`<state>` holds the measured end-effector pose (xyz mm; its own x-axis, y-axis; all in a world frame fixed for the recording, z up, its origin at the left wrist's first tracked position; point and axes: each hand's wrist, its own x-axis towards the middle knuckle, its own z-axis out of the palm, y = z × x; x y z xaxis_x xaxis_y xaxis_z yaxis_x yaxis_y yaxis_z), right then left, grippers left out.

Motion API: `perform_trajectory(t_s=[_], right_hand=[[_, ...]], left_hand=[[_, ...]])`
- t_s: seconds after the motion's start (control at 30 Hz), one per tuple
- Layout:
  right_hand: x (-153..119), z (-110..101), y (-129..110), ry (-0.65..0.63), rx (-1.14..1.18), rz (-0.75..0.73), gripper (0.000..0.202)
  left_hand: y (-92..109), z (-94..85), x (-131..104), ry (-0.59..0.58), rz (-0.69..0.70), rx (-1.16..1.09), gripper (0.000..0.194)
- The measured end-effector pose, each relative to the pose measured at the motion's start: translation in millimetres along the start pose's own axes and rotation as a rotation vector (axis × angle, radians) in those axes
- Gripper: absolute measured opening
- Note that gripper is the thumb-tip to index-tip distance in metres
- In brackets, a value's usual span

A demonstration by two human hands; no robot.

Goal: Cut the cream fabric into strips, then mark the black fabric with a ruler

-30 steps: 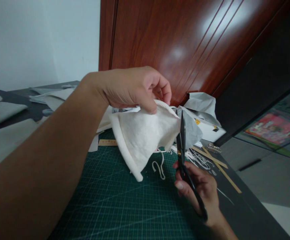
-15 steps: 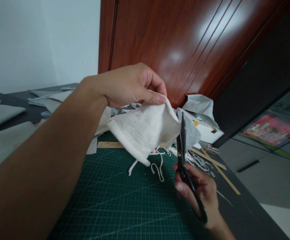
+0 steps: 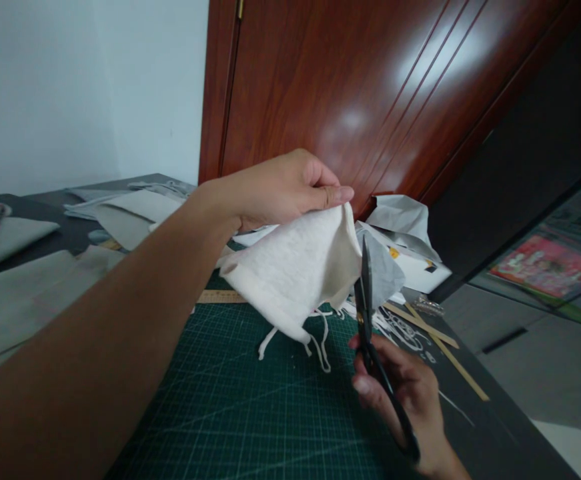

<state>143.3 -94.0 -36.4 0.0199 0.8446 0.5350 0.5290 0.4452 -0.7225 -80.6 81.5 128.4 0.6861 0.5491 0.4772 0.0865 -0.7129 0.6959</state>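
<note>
My left hand (image 3: 300, 187) pinches the top edge of a white cloth pouch (image 3: 295, 263) between thumb and fingers. The pouch hangs above the green cutting mat (image 3: 250, 413), its side edge turned towards the right. In my right hand (image 3: 403, 390) is a pair of black scissors (image 3: 365, 300), blades pointing up with their tips close together beside the pouch's right edge. Whether the blades touch the cloth I cannot tell. Below the pouch, thin white cords (image 3: 324, 343) lie on the mat.
Folded pale fabric (image 3: 25, 287) covers the left of the dark table. A wooden ruler (image 3: 220, 297) lies behind the pouch. Crossed wooden strips (image 3: 450, 353), tangled white cords (image 3: 400, 328) and a white box (image 3: 423, 270) are on the right. A reddish wooden door (image 3: 310, 87) stands behind.
My left hand has shifted slightly right and down, and the pouch's top corner has turned with it. The scissors stay almost in place beside the edge. The camera view has shifted a little.
</note>
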Motion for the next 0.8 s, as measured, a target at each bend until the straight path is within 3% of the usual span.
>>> perform_trajectory(t_s=[0.23,0.5,0.6,0.7,0.8], right_hand=[[-2,-1,6,0.004,-0.023,0.001,0.030],[-4,-1,6,0.023,0.017,0.052,0.029],[-4,-2,7,0.012,0.038,0.049,0.028],[-1,-2,2,0.000,0.060,0.037,0.025],[3,-2,-3,-0.008,0.072,0.037,0.025]], left_hand=[[-8,4.0,6,0.031,-0.030,-0.099,0.025],[-9,27.8,15,0.091,0.009,-0.307,0.014],[-1,30.0,12,0.024,-0.050,-0.417,0.002],[6,29.1,8,-0.096,-0.101,-0.484,0.016],[6,30.0,9,-0.076,-0.075,-0.415,0.017]])
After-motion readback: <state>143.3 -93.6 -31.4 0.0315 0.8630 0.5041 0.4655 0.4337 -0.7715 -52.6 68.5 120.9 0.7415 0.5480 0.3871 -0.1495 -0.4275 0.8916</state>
